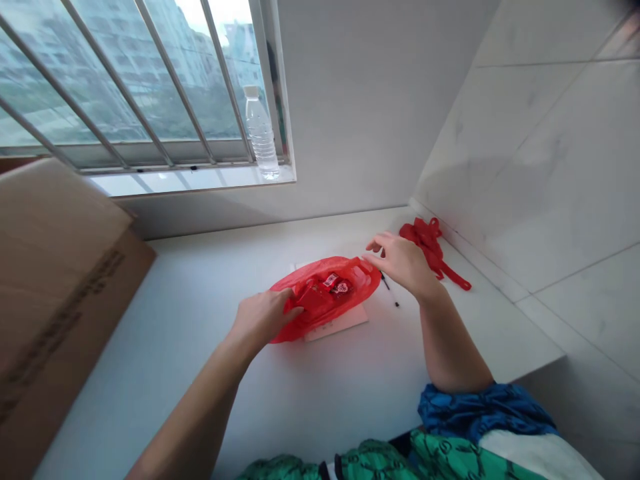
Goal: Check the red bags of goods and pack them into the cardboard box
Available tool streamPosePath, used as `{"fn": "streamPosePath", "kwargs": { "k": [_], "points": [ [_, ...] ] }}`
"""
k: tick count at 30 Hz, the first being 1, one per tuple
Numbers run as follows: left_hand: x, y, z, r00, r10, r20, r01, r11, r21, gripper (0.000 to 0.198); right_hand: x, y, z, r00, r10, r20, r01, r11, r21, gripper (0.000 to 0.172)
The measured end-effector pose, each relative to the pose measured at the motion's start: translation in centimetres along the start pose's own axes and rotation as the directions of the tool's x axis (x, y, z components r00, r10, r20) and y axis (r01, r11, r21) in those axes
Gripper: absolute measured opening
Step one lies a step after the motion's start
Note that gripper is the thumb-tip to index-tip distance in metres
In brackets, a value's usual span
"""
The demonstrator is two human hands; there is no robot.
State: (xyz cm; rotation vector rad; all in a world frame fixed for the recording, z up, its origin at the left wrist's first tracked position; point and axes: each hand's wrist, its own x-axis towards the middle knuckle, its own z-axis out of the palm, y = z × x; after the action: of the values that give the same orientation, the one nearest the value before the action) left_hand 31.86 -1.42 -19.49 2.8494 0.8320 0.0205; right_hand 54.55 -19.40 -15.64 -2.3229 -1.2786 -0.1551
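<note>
An opened red plastic bag point(325, 323) lies on the white tabletop, its mouth facing up. Inside it are a red packet point(314, 298) and small red-wrapped pieces point(341, 287) with white print. My left hand point(263, 319) grips the bag's left side, its thumb reaching over the rim beside the red packet. At the opposite end, my right hand point(400, 263) has its thumb on the bag's rim with the fingers curled above. Under the bag, a pale sheet or booklet point(345, 323) shows partly. A thin dark pen-like stick point(390, 291) lies below my right hand.
Another crumpled red bag point(427, 243) lies by the tiled wall at the right. A large cardboard box point(65, 287) takes up the left side. On the sill of the barred window stands a clear water bottle point(261, 137). The table's edge point(537, 368) shows at lower right.
</note>
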Motion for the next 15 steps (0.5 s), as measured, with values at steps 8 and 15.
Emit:
{"fn": "streamPosePath", "kwargs": {
  "k": [8, 15],
  "points": [
    [-0.2, -0.9, 0.8, 0.988, 0.016, 0.155, -0.038, 0.99, 0.138, 0.022, 0.2, 2.6, -0.6, 0.973, 0.18, 0.142, -0.168, 0.981, -0.094, 0.019],
    [-0.5, -4.5, 2.5, 1.0, -0.008, 0.011, 0.008, 1.0, -0.003, 0.025, -1.6, 9.1, 3.4, 0.896, 0.372, 0.241, -0.316, 0.917, -0.243, 0.02]
  ]
}}
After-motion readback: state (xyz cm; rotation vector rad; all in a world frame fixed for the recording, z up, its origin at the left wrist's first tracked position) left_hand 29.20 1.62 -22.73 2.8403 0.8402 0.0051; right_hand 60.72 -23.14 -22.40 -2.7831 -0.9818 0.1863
